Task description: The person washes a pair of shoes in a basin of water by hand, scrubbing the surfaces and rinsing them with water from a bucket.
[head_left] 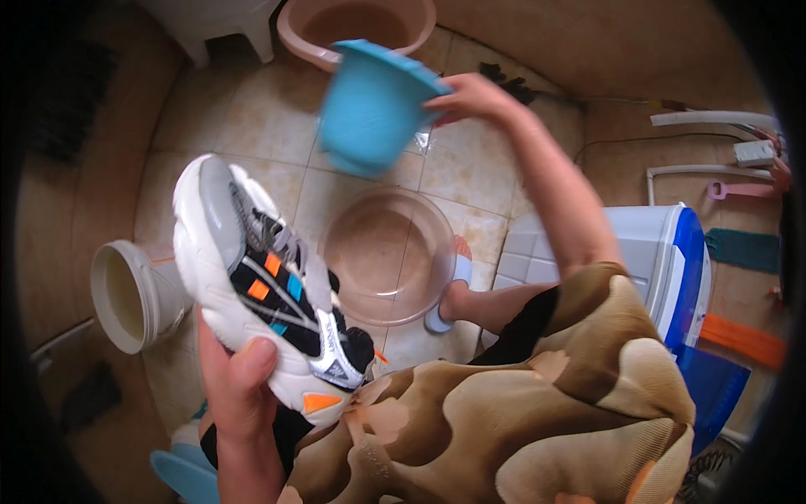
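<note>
My left hand (239, 382) grips a chunky white sneaker (290, 290) with black mesh, grey laces and orange and blue patches. Its toe points up and away, its heel toward my patterned clothing. With my right hand (472, 97) I hold a light blue plastic dipper (369, 109) by its right edge, above the floor. The dipper looks tilted, its inside is hidden, and it is slightly blurred. Below it a clear, pinkish basin (374, 248) stands on the tiles between my hands.
A pink basin (290, 38) with brownish water stands at the far wall, near white plastic legs (256, 38). On the left is a white bucket (159, 290) with cloudy liquid. My foot in a pale blue slipper (460, 277) is beside a grey-and-blue appliance (604, 239).
</note>
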Motion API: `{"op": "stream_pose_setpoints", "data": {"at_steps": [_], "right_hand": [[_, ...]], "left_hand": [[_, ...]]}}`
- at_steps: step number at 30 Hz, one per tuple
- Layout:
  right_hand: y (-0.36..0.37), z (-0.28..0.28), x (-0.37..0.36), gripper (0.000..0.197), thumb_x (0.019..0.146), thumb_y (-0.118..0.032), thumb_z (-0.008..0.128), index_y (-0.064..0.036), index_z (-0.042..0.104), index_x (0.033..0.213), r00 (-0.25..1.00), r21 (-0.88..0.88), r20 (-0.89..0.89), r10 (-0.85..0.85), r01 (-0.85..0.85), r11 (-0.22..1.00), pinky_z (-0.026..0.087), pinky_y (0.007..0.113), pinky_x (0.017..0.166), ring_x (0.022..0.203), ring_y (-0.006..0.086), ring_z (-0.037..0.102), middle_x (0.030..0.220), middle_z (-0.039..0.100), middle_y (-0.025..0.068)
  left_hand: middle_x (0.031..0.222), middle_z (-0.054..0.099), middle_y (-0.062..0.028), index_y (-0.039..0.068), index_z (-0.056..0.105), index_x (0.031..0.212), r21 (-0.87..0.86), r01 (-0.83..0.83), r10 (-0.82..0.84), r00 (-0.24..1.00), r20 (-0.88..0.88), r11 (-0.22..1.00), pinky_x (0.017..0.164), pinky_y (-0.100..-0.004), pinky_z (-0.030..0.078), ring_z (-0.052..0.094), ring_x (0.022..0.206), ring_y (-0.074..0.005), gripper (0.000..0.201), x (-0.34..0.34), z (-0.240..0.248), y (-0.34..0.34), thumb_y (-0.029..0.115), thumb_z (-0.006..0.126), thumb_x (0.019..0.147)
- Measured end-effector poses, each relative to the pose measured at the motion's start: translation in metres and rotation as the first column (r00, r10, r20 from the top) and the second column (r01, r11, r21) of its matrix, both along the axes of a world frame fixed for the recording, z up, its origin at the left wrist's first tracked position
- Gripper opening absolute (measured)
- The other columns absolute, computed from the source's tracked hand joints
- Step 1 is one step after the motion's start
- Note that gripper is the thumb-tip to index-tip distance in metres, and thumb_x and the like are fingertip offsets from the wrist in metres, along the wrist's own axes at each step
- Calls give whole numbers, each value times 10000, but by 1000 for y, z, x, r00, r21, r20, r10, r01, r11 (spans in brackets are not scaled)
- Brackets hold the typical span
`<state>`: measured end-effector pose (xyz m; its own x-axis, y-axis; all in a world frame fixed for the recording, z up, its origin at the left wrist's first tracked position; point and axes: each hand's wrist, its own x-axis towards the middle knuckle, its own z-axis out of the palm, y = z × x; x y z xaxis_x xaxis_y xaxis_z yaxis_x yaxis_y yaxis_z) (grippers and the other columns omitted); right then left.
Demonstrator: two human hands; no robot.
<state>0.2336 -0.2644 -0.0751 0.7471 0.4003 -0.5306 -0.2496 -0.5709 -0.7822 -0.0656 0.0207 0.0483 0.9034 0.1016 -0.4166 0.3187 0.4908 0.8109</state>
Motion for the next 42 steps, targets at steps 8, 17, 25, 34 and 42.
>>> {"op": "stream_pose_setpoints", "data": {"at_steps": [8,17,25,34,42], "right_hand": [[-233,-92,-3,231,792,-164,659,-25,686,974,857,-406,399,-326,484,776,525,298,602,651,189,682,814,671,97],[-339,-204,10,776,777,-308,689,-100,329,1433,681,-470,696,-227,672,573,448,409,967,1170,360,530,1402,376,282],[-168,-106,-33,519,829,-383,616,-162,510,1286,845,-756,488,218,285,589,489,455,850,1068,345,585,1203,608,129],[-135,-107,-51,477,834,-338,631,-94,496,1222,828,-772,545,131,435,464,499,456,801,969,355,626,995,666,177],[-111,-162,-93,759,721,-579,709,-104,536,1288,983,-390,-158,-92,24,920,516,346,681,854,205,633,1034,662,91]], "left_hand": [[1326,451,-159,-1,116,1471,76,146,-136,983,-121,986,993,-357,414,483,1196,-217,983,15,-17,-36,99,763,737],[1343,432,-151,-1,140,1462,45,201,-191,967,-170,979,1011,-347,400,464,1212,-211,946,26,-37,-51,80,755,747],[1337,438,-152,-3,144,1459,28,232,-226,964,-137,972,1001,-343,413,474,1204,-205,947,21,-29,-59,62,760,743],[1330,447,-172,-7,115,1470,50,197,-186,966,-178,979,990,-334,418,502,1182,-221,990,0,-29,-57,40,756,717],[1317,460,-157,0,108,1473,-13,134,-135,986,-100,991,989,-357,422,506,1178,-227,974,9,-22,-52,33,727,723]]}}
